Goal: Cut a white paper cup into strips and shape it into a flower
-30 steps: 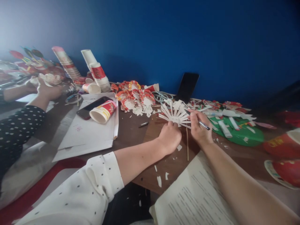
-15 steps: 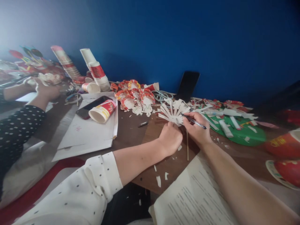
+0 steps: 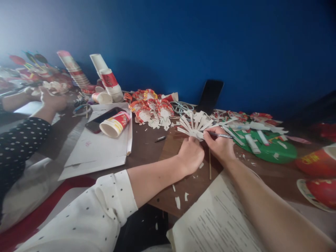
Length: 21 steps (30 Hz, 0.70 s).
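My left hand point(image 3: 191, 154) is closed at the lower edge of a cut paper cup point(image 3: 194, 131), whose white strips fan out beyond the knuckles. The exact grip of those fingertips is hidden. Between the fingers of my right hand point(image 3: 222, 148) is a pen point(image 3: 219, 135), lying nearly level with its tip end by the right side of the strips. A thin wooden stick point(image 3: 210, 164) shows below, between the two hands. Just left of the strips, a dark pen cap point(image 3: 160, 139) rests on the brown table point(image 3: 149, 150).
Several red-and-white cut cups point(image 3: 152, 108) lie behind. A dark phone point(image 3: 210, 94) leans on the blue wall. Paper scraps and white tubes cover a green disc point(image 3: 278, 150). On the left, a paper cup point(image 3: 115, 125) lies on a white folder point(image 3: 97, 150), near another person's hands point(image 3: 54, 100).
The pen has swung flatter in my right hand, and that hand has shifted slightly down. My left hand and the cut paper cup look unmoved.
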Motion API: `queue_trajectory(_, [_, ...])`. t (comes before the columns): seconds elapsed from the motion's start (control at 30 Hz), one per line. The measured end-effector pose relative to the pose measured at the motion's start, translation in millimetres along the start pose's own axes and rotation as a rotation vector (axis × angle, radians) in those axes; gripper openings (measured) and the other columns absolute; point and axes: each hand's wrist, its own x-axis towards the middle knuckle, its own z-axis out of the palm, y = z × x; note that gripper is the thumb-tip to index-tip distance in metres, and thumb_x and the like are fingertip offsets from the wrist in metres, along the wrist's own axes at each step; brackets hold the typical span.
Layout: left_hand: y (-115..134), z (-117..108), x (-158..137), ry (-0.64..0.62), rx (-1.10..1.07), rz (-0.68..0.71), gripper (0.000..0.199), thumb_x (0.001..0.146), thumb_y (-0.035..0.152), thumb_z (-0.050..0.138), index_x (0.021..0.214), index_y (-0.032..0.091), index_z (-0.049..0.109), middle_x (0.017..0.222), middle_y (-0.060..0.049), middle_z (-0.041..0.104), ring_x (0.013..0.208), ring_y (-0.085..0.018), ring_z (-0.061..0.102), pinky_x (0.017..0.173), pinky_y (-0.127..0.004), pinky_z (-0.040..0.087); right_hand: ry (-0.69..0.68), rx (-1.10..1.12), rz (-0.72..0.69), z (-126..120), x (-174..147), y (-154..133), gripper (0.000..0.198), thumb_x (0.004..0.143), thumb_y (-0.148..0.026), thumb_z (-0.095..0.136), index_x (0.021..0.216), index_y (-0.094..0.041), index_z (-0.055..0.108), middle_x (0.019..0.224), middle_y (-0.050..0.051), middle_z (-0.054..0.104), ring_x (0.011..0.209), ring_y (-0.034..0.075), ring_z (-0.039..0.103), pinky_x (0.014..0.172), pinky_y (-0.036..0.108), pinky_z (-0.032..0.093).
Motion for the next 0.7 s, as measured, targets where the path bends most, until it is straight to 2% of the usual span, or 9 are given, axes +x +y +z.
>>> queue_trajectory(0.43, [1.1, -3.6, -0.9, -0.044, -0.012, -0.015, 0.029, 0.089, 0.016, 0.045, 0.107, 0.002, 0.063, 0.104, -0.021, 0.06, 0.1, -0.029, 0.053, 0.076, -0.036, 0.046, -0.087, 0.036, 0.014, -0.5, -1.4, -4.7, 0.019, 0.082, -0.037, 0.058, 0.084, -0.02, 0.064, 0.083, 0.005, 0.07, 0.076, 0.019, 0.064, 0.075, 0.031, 0.048])
queue_trajectory(0.7, [0.5, 0.2, 0.1, -0.014, -0.017, -0.014, 0.029, 0.088, 0.014, 0.045, 0.107, 0.001, 0.063, 0.103, -0.021, 0.06, 0.101, -0.028, 0.054, 0.077, -0.034, 0.047, -0.112, 0.028, 0.028, 1.2, -0.9, -6.7, 0.019, 0.082, -0.037, 0.057, 0.083, -0.02, 0.064, 0.083, 0.005, 0.07, 0.078, 0.019, 0.064, 0.075, 0.03, 0.047])
